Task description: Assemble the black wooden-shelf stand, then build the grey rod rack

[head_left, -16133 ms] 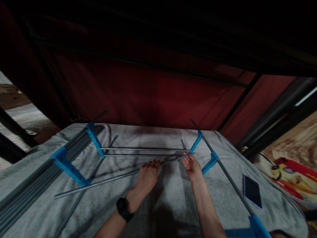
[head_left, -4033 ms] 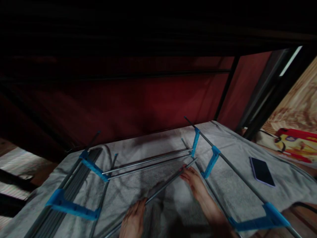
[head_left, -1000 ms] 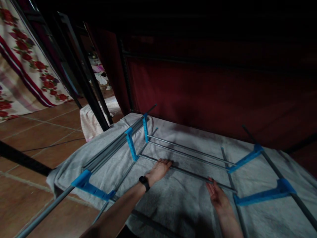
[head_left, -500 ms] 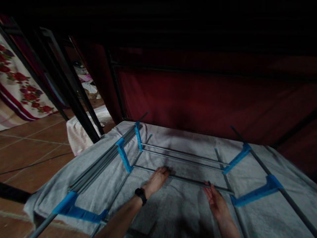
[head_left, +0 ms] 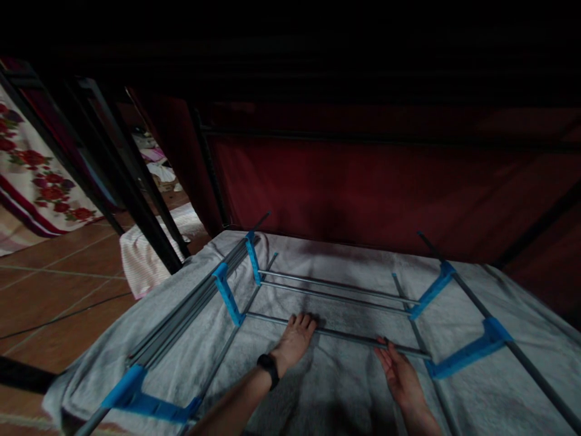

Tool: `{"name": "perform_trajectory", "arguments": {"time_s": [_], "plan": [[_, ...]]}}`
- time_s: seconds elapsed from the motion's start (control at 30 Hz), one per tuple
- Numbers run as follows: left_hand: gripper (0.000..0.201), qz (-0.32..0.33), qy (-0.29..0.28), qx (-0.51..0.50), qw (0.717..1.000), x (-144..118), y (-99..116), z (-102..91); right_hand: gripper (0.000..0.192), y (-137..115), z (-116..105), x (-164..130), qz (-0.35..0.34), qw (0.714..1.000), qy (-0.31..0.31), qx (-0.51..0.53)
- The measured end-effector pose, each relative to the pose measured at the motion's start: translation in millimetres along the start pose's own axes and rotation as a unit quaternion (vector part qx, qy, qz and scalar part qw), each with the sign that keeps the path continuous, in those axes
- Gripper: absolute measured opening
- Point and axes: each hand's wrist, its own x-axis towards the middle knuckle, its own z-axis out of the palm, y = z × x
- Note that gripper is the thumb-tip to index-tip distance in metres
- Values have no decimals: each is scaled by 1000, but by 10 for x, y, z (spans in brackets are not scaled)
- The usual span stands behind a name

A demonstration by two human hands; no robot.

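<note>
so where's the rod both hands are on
In the head view the rod lies low and centre on the grey towel, running from a blue bracket on the left toward another on the right, under the left hand and right hand.

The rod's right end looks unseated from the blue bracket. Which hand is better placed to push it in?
The right hand, probably: its fingertips touch the rod close to the blue bracket. The left hand rests mid-rod, farther away.

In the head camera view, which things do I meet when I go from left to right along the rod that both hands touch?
Blue connector → left hand → bare stretch of rod → right hand → blue bracket.
</note>
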Motion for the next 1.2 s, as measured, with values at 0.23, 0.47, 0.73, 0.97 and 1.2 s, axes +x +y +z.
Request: {"name": "perform_trajectory", "arguments": {"time_s": [0.23, 0.47, 0.73, 0.97, 1.2], "plan": [[44, 15, -5, 43, 999, -10, 112, -29, 20, 30, -43, 30, -1, 1000, -10, 12], [45, 36, 0, 52, 998, -21, 34, -48, 17, 17, -27, -26, -8, 1000, -24, 15], [51, 28, 18, -4, 999, 6, -84, -192, 19, -63, 39, -102, -5, 999, -26, 38], [57, 6, 42, -124, 991, 57, -403, -250, 34, -479, 412, -257, -13, 997, -27, 68], [35, 10, 122, -256, 959, 194, -523, -269, 34, -750, 672, -159, -34, 996, -32, 78]]}}
